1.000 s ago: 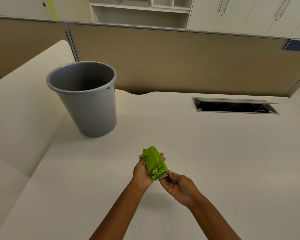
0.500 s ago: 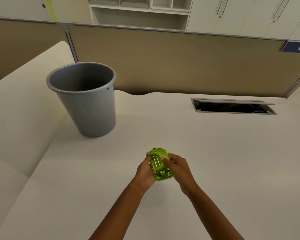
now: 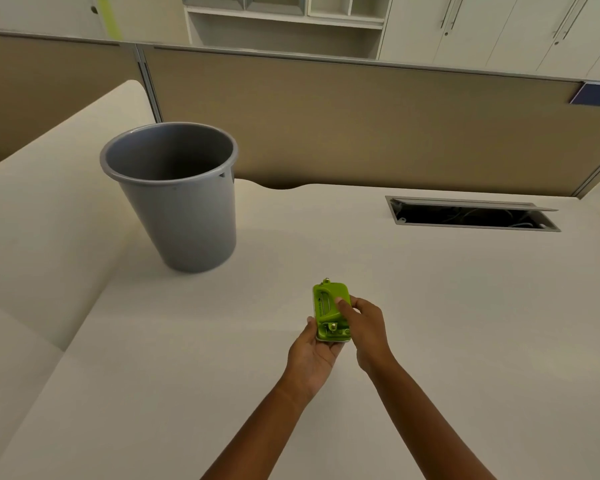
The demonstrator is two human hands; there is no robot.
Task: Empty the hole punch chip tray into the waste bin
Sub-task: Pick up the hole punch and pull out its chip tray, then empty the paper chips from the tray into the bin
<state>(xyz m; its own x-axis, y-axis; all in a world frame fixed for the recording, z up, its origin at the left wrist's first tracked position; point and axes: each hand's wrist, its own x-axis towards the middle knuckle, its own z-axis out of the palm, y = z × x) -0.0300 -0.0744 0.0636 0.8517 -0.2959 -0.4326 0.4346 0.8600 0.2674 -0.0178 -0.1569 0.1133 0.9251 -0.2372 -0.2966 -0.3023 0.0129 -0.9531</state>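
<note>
A small lime-green hole punch (image 3: 329, 311) is held above the cream desk, its top side facing me. My left hand (image 3: 314, 353) cups it from below and from the left. My right hand (image 3: 366, 325) grips its right side, with the thumb pressed on the green top. The chip tray itself is hidden under the punch. A grey plastic waste bin (image 3: 177, 195) stands upright on the desk, to the left of and beyond my hands, its mouth open and nothing visible inside.
A cream desk (image 3: 430, 306) spreads all around, with a second desk wing (image 3: 32, 220) on the left. An open cable slot (image 3: 471, 216) sits at the back right. A tan partition (image 3: 361, 123) closes the far edge, with cabinets behind it.
My right hand has come up from under the near end of the punch and closed over its right side. The punch has turned more upright in the view and both hands have shifted slightly right.
</note>
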